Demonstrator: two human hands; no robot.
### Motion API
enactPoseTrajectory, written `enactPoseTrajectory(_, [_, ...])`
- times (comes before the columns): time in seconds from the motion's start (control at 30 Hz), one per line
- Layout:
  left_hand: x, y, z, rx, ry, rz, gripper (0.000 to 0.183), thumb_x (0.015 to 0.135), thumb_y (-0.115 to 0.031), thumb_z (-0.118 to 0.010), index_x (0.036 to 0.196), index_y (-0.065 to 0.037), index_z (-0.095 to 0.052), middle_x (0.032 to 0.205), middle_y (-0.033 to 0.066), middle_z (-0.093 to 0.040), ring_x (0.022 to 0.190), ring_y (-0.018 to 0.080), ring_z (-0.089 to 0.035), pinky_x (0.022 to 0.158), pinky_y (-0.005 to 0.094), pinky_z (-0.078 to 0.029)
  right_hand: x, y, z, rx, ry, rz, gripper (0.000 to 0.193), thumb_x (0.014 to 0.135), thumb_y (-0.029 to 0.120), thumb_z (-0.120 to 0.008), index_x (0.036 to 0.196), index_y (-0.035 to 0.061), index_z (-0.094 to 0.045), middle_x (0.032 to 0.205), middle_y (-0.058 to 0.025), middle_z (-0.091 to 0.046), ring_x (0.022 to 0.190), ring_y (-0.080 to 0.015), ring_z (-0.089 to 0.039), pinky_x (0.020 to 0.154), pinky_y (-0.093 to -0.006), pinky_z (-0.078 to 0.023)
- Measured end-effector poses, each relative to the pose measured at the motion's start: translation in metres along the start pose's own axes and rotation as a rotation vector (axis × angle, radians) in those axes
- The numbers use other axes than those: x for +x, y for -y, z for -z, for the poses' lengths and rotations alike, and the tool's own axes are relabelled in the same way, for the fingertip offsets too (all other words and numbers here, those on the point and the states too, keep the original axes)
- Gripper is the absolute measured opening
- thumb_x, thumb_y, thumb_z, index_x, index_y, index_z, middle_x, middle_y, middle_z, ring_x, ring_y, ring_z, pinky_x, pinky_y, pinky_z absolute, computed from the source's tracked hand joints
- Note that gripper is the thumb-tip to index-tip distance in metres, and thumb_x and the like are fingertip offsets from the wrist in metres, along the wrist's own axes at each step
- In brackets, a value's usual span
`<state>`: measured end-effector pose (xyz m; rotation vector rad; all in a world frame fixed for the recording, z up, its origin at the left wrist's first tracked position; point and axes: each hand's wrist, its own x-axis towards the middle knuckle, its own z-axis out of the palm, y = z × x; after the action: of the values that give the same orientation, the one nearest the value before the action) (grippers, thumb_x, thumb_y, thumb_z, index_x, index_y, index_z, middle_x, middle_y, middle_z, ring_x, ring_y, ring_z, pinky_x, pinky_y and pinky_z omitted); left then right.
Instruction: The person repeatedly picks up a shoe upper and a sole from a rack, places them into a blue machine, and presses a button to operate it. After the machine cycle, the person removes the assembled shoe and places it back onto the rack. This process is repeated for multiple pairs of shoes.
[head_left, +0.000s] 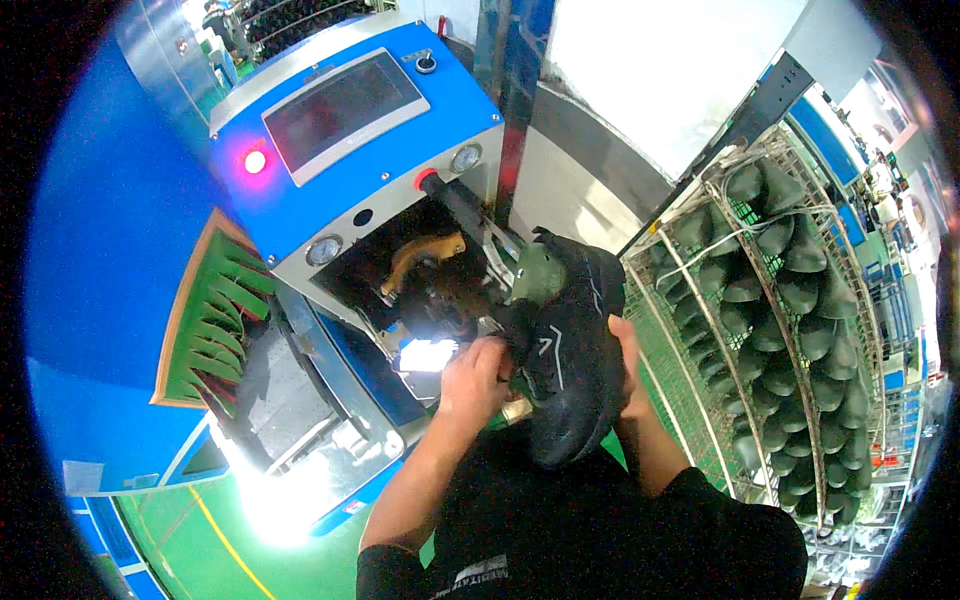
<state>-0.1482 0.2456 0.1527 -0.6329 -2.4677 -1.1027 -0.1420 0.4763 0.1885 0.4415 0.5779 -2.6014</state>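
Observation:
A black shoe [575, 365] is held in front of my chest, toe pointing down toward me and heel up. The dark green shoe last [540, 273] shows at its opening. My right hand [628, 365] wraps around the shoe's right side, thumb along its edge. On the other side, my left hand [478, 378] has its fingers curled against the shoe near the lacing; its fingertips are partly hidden, and I cannot make out whether they pinch a part of it. Just beyond my left hand is the open bay of a blue and white machine [360, 215], with a bright light [428, 355] inside.
The machine carries a dark screen [345, 115], a glowing red lamp [255, 161], gauges [466, 158] and a curved tan part [425, 258] in its bay. At right stands a wire rack [775, 380] full of dark green lasts. A wood-framed panel with green pointed pieces [222, 330] is at left.

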Motion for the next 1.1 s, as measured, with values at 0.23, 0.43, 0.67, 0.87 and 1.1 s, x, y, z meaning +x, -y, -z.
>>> enactPoseTrajectory(0.23, [0.0, 0.012, -0.002, -0.065, 0.183, 0.131, 0.031, 0.066, -0.014, -0.081, 0.087, -0.005, -0.061, 0.077, 0.0147, -0.06, 0.075, 0.0399, -0.061, 0.066, 0.044, -0.051, -0.008, -0.001, 0.017, -0.198, -0.093, 0.13, 0.051, 0.089, 0.041, -0.056, 0.122, 0.0017, -0.062, 0.111, -0.0144, -0.07, 0.1, -0.0281, -0.067, 0.094, -0.0423, -0.053])
enactPoseTrajectory(0.43, [-0.048, 0.055, 0.016, -0.513, 0.22, 0.589, 0.019, 0.086, -0.01, -0.063, 0.099, 0.003, -0.067, 0.069, 0.0021, -0.062, 0.058, 0.0164, -0.057, 0.06, 0.032, -0.05, 0.04, -0.036, 0.081, -0.706, 0.01, 0.475, 0.033, 0.095, 0.026, -0.062, 0.119, 0.004, -0.064, 0.11, -0.0038, -0.067, 0.1, -0.0154, -0.062, 0.092, -0.0327, -0.048])
enactPoseTrajectory(0.67, [-0.053, 0.021, 0.052, -0.852, 0.359, 0.836, 0.019, 0.088, -0.018, -0.07, 0.093, -0.003, -0.06, 0.081, 0.0036, -0.057, 0.068, 0.012, -0.047, 0.061, 0.0284, -0.042, 0.02, -0.03, 0.025, -0.165, 0.192, 0.165, 0.06, 0.09, 0.025, -0.064, 0.143, 0.0039, -0.045, 0.122, -0.0068, -0.065, 0.106, -0.0176, -0.063, 0.095, -0.0334, -0.05])
enactPoseTrajectory(0.87, [-0.051, -0.015, 0.028, -0.327, -0.041, 0.602, 0.029, 0.092, -0.013, -0.056, 0.113, 0.004, -0.065, 0.078, 0.0121, -0.067, 0.06, 0.018, -0.062, 0.057, 0.0315, -0.05, 0.027, -0.009, 0.035, -0.128, 0.011, 0.094, 0.04, 0.088, 0.025, -0.062, 0.117, -0.0023, -0.061, 0.103, -0.0133, -0.07, 0.09, -0.0238, -0.068, 0.087, -0.0379, -0.055])
enactPoseTrajectory(1.1, [-0.021, -0.035, 0.017, 0.194, -0.138, 0.133, 0.027, 0.085, -0.008, -0.073, 0.111, -0.006, -0.071, 0.077, 0.015, -0.068, 0.065, 0.0324, -0.064, 0.06, 0.0381, -0.049, 0.008, -0.009, 0.0, -0.029, -0.148, -0.051, 0.042, 0.086, 0.029, -0.062, 0.116, -0.0001, -0.063, 0.098, -0.0155, -0.072, 0.077, -0.0265, -0.07, 0.071, -0.0374, -0.06])
